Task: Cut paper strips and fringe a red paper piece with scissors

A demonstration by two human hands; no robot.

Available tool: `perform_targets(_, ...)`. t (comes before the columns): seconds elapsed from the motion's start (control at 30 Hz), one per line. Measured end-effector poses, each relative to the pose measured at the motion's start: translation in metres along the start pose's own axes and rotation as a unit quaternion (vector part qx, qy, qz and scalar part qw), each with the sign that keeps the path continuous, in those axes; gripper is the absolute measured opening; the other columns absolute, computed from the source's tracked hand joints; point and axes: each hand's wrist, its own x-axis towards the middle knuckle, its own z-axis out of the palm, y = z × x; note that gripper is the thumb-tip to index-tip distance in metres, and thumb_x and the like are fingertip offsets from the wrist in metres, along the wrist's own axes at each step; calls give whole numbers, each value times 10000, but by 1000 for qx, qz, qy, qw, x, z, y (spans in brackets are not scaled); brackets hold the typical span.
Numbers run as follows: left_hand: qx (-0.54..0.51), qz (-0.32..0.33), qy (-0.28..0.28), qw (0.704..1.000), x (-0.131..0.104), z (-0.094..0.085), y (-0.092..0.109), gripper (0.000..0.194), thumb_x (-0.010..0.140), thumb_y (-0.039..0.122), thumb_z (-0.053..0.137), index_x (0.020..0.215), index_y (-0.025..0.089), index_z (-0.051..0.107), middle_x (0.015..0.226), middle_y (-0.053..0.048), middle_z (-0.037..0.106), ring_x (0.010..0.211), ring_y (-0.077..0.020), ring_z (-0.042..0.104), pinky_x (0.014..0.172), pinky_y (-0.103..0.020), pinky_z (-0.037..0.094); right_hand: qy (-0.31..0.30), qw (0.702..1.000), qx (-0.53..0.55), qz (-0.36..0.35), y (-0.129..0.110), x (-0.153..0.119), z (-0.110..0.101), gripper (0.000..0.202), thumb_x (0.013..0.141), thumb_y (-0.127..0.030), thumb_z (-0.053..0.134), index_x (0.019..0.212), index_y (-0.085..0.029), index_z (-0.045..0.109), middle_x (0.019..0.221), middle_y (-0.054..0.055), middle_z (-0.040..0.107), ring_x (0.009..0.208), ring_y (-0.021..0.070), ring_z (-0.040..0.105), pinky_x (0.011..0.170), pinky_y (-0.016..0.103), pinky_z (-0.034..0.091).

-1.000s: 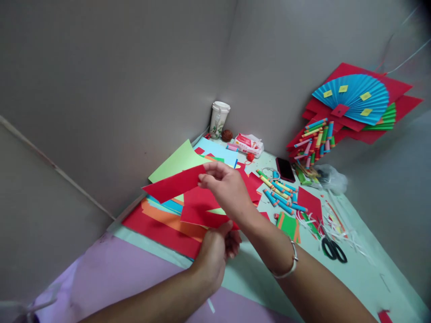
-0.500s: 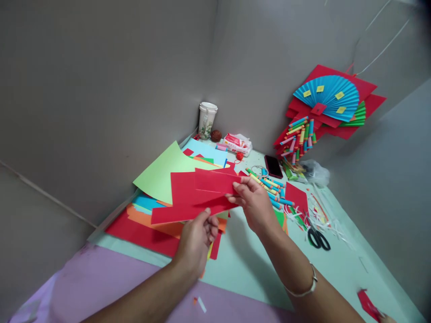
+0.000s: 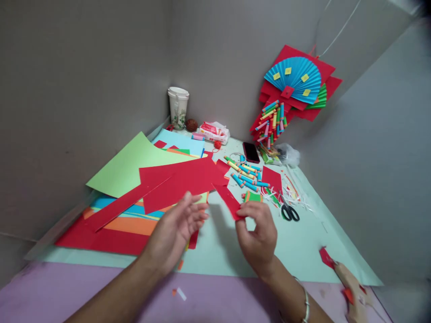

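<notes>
Between the thumb and fingers of my right hand (image 3: 257, 237) is a narrow strip of red paper (image 3: 226, 199), held up over the table at a slant. My left hand (image 3: 177, 229) is open, palm turned inward, with nothing in it. Just beyond the left hand lies a larger red paper sheet (image 3: 182, 177). A long red strip (image 3: 124, 202) rests across the paper pile to its left. Under these are orange paper (image 3: 129, 225), blue sheets and a curled light green sheet (image 3: 131, 166).
Black-handled scissors (image 3: 290, 213) lie right, near white paper shreds. Rolled paper tubes (image 3: 247, 175), a phone (image 3: 251, 152), a tissue pack (image 3: 214, 132) and a white cup (image 3: 178, 107) stand or lie farther back. A glue gun (image 3: 350, 287) is front right. A paper fan decoration (image 3: 294, 83) hangs on the wall.
The long red strip has left my hands and now lies on the pile. My left hand has opened and come away. My right hand has drawn the short strip nearer. The view has shifted right.
</notes>
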Motion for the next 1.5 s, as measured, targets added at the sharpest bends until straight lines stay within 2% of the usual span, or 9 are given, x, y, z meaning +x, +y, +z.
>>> perform_targets(0.1, 68, -53, -104, 991, -10, 7, -24, 273, 851, 359, 677, 1001, 134, 716, 951, -114, 754, 841, -195, 701, 746, -269, 551, -115, 985, -34, -126, -10, -20, 4, 303, 813, -30, 556, 996, -261, 628, 870, 61, 666, 826, 222, 627, 734, 352, 526)
perform_targets(0.23, 154, -49, -63, 985, -3, 3, -35, 242, 779, 304, 741, 933, 117, 733, 934, -124, 778, 846, -217, 718, 795, -293, 537, -234, 964, 22, -126, -18, -33, 3, 401, 789, -42, 508, 1107, -259, 620, 1042, 87, 685, 943, 236, 645, 801, 373, 535)
perform_targets(0.3, 183, -33, -60, 981, 3, 0, -34, 270, 777, 331, 735, 951, 124, 732, 903, -124, 783, 788, -221, 726, 734, -298, 545, -198, 975, 89, -47, -16, -30, -3, 416, 770, -68, 513, 1127, -260, 610, 1105, 94, 655, 1027, 247, 624, 877, 410, 520)
perform_targets(0.37, 216, -45, -67, 973, 5, -1, -33, 295, 741, 331, 764, 950, 126, 732, 858, -128, 784, 724, -230, 729, 684, -315, 552, -125, 976, 148, 97, -10, -24, -10, 346, 797, -120, 544, 1112, -250, 605, 1089, 90, 642, 1007, 238, 621, 862, 400, 525)
perform_targets(0.47, 254, -101, -101, 957, 2, -1, -36, 334, 688, 324, 806, 947, 124, 736, 805, -137, 781, 676, -243, 730, 659, -341, 560, -92, 917, 215, 324, 0, -13, -14, 292, 827, -267, 646, 1114, -219, 615, 1009, 66, 661, 845, 186, 632, 707, 298, 533)
perform_targets(0.6, 295, -134, -144, 935, 1, -1, -42, 318, 735, 328, 774, 983, 133, 738, 824, -139, 780, 681, -237, 730, 638, -329, 557, -137, 846, 277, 434, 13, -6, -12, 205, 768, -370, 722, 820, -175, 680, 623, -35, 605, 522, 107, 521, 507, 216, 433)
perform_targets(0.8, 314, -79, -153, 934, 8, -2, -40, 262, 747, 273, 760, 956, 116, 746, 808, -123, 771, 674, -199, 705, 653, -294, 546, -90, 842, 273, 456, 17, -10, -9, 261, 817, -442, 663, 844, -184, 635, 538, -74, 564, 416, 79, 448, 415, 189, 354)
perform_targets(1.1, 319, -78, -155, 932, 16, -8, -39, 326, 727, 262, 762, 1016, 121, 710, 850, -90, 773, 707, -186, 692, 733, -318, 530, -188, 798, 316, 478, 12, -18, 1, 200, 735, -325, 730, 736, -143, 646, 563, -6, 653, 459, 91, 547, 456, 196, 446)
perform_targets(1.5, 396, -32, -94, 913, 4, 2, -32, 370, 707, 389, 751, 980, 142, 722, 718, -60, 749, 664, -209, 680, 625, -305, 527, -194, 795, 322, 477, 8, -14, -5, 157, 708, -297, 689, 767, -164, 631, 610, -7, 663, 516, 116, 597, 474, 219, 488)
